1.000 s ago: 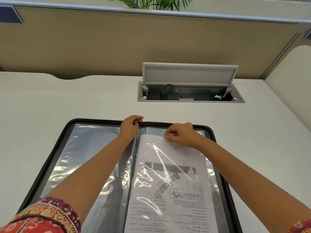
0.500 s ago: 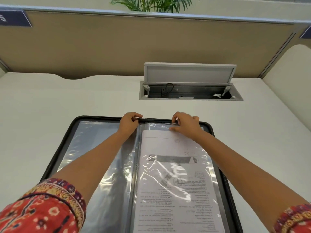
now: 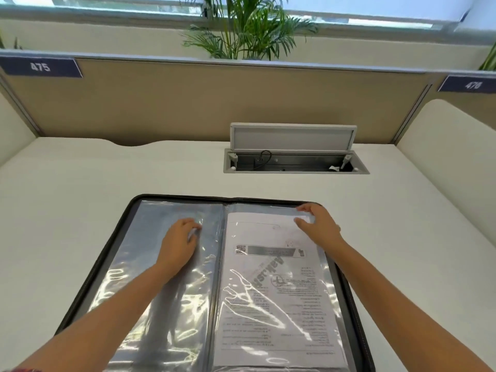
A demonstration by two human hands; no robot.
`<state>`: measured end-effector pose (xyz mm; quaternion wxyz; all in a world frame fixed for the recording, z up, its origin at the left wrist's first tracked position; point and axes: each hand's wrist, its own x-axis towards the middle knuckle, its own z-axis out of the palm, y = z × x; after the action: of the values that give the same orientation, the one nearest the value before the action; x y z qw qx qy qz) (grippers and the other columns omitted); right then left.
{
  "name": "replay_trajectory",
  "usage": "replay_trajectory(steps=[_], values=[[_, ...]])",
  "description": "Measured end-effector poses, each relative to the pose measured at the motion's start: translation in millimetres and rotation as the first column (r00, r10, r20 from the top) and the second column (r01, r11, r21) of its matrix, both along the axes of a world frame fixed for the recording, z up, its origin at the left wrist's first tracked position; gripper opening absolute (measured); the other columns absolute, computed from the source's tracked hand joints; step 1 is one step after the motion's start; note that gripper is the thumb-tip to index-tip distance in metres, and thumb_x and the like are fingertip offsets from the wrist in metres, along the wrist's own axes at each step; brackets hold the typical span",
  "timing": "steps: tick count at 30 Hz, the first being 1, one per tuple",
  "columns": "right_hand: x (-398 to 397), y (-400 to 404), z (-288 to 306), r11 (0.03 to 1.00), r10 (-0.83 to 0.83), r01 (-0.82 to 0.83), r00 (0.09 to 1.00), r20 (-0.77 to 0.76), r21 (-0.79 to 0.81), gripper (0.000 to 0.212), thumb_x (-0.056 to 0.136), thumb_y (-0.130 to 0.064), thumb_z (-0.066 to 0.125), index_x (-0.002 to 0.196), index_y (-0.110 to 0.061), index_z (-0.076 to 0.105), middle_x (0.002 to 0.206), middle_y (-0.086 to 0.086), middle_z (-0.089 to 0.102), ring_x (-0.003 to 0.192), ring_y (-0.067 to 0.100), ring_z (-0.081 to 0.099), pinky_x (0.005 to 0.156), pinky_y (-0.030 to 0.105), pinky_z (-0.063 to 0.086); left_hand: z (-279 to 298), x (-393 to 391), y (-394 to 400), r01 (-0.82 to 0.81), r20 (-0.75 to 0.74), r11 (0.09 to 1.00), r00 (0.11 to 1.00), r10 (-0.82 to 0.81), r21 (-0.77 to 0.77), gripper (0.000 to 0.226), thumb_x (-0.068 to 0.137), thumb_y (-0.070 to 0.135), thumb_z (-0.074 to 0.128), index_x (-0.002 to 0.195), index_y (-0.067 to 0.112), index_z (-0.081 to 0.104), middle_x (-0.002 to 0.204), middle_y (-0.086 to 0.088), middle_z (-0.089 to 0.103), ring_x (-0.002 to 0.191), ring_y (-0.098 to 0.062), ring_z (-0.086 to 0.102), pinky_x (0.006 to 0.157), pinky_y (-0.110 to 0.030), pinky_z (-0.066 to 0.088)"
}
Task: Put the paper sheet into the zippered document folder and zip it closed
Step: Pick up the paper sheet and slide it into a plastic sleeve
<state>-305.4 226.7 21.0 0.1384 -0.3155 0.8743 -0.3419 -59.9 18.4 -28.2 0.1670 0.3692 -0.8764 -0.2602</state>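
The black zippered document folder (image 3: 174, 197) lies open flat on the white desk (image 3: 80, 189), with clear plastic sleeves on both halves. The printed paper sheet (image 3: 273, 304) sits inside the right-hand sleeve, its text upside down to me. My left hand (image 3: 179, 242) rests on the empty left sleeve (image 3: 145, 237) close to the spine, fingers loosely bent. My right hand (image 3: 319, 226) lies at the top right corner of the right sleeve, with thumb and forefinger spread apart on either side of the sheet's corner. The folder's near edge is cut off by the frame.
Behind the folder an open cable box (image 3: 295, 165) is sunk into the desk, its grey lid (image 3: 292, 138) standing up. A tan partition (image 3: 214, 103) closes the back, with a potted palm (image 3: 249, 30) beyond. A cream side panel (image 3: 451, 146) stands at the right.
Both hands have left the folder's top edge by the spine. My left hand has come down onto the left sleeve; my right hand has slid right to the sheet's top corner.
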Motion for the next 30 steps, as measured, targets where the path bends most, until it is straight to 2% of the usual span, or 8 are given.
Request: replay_trajectory(steps=[7,10,13,15,19,23,27,30], values=[[62.4,61.5,-18.6,0.997,0.061,-0.070,0.980,0.188,0.042,0.023,0.086,-0.031,0.060,0.109,-0.033,0.053,0.114,-0.013,0.049,0.111,0.010,0.050,0.098,0.038,0.042,-7.1,43.4,69.8,0.059,0.046,0.997,0.997,-0.057,-0.054,0.031,0.085,0.012,0.056,0.114,0.021,0.059,0.148,-0.005,0.033,0.125,-0.027,0.045,0.104,-0.043,0.039],[87.3,94.3,-33.7,0.990,0.114,-0.119,0.991,0.064,0.070,0.022,0.084,-0.044,0.059,0.097,-0.053,0.043,0.118,-0.022,0.046,0.123,0.008,0.045,0.108,0.044,0.031,-16.7,60.9,95.5,0.077,0.131,0.988,0.990,-0.059,-0.136,0.041,0.086,0.040,0.040,0.123,0.026,0.054,0.151,-0.002,0.028,0.130,-0.026,0.041,0.105,-0.045,0.033],[103.8,119.9,-48.0,0.981,0.163,-0.160,0.986,-0.021,0.106,0.046,0.062,-0.090,0.019,0.103,-0.072,0.028,0.136,-0.026,0.034,0.133,0.000,0.026,0.115,0.041,0.018,-29.0,75.3,111.1,0.062,0.198,0.979,0.980,-0.022,-0.195,0.065,0.089,0.061,0.010,0.127,0.027,0.050,0.149,-0.003,0.033,0.133,-0.025,0.037,0.108,-0.045,0.028],[117.4,130.7,-56.3,0.973,0.174,-0.166,0.984,-0.040,0.159,0.058,0.052,-0.094,0.000,0.107,-0.079,0.008,0.141,-0.032,0.014,0.135,-0.007,0.006,0.116,0.037,0.003,-30.7,80.6,116.8,0.068,0.260,0.975,0.966,-0.011,-0.212,0.064,0.092,0.055,0.004,0.128,0.025,0.049,0.142,-0.004,0.044,0.131,-0.023,0.036,0.107,-0.037,0.023],[135.3,138.3,-68.3,0.962,0.176,-0.143,0.976,-0.131,0.231,0.057,0.066,-0.086,-0.004,0.120,-0.073,0.006,0.145,-0.035,-0.004,0.132,-0.016,-0.021,0.110,0.027,-0.019,-26.5,78.4,121.3,0.066,0.296,0.973,0.955,0.002,-0.222,0.056,0.095,0.046,0.006,0.127,0.023,0.047,0.132,-0.003,0.056,0.126,-0.019,0.032,0.104,-0.037,0.016],[129.5,128.5,-72.7,0.976,0.145,-0.098,0.959,-0.243,0.195,0.066,0.079,-0.076,0.001,0.134,-0.051,0.028,0.150,-0.028,0.005,0.136,-0.011,-0.014,0.112,0.028,-0.016,-27.3,71.3,113.5,0.069,0.300,0.969,0.954,0.005,-0.237,0.056,0.096,0.045,0.008,0.129,0.023,0.046,0.134,-0.003,0.054,0.128,-0.020,0.031,0.111,-0.031,0.002],[114.4,112.0,-71.6,0.978,0.139,-0.082,0.942,-0.306,0.191,0.062,0.083,-0.071,0.004,0.132,-0.047,0.034,0.150,-0.024,0.014,0.138,-0.007,-0.004,0.115,0.033,-0.007,-29.7,52.7,98.3,0.056,0.275,0.969,0.961,0.013,-0.240,0.055,0.092,0.045,0.016,0.131,0.023,0.049,0.139,-0.002,0.049,0.132,-0.025,0.039,0.110,-0.041,0.022],[103.0,99.4,-70.8,0.983,0.122,-0.070,0.939,-0.320,0.170,0.068,0.082,-0.072,0.002,0.131,-0.043,0.039,0.150,-0.021,0.022,0.140,-0.004,0.005,0.115,0.033,-0.004,-28.4,40.3,87.7,0.047,0.240,0.973,0.971,0.009,-0.226,0.061,0.087,0.046,0.015,0.137,0.023,0.042,0.146,-0.002,0.038,0.138,-0.024,0.029,0.110,-0.044,0.017]])
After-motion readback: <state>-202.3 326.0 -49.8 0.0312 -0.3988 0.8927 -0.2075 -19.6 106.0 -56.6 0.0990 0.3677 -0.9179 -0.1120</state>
